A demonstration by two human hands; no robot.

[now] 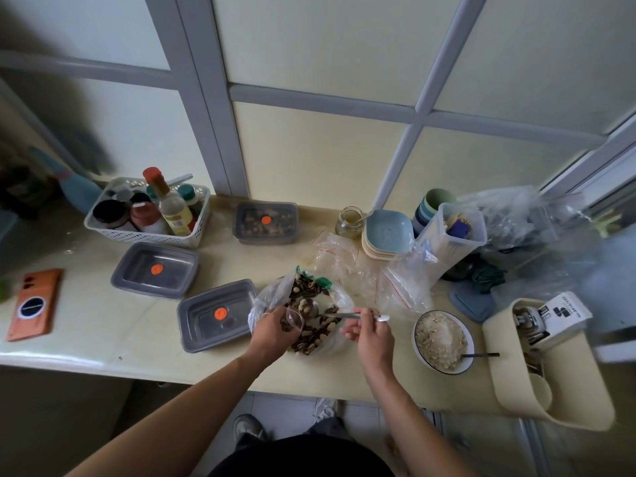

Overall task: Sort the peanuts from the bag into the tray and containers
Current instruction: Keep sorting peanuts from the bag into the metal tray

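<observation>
Your left hand (275, 327) grips a clear cup (295, 317) over the bag (339, 297); right hand (370, 333) pinches a metal tool (347, 315), tip over peanuts (304, 304).

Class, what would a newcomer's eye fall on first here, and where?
At the centre of the counter, the left hand holds a clear cup and the right hand a metal utensil over the open bag of peanuts and seeds. Three grey containers with orange stickers lie left of it.
</observation>
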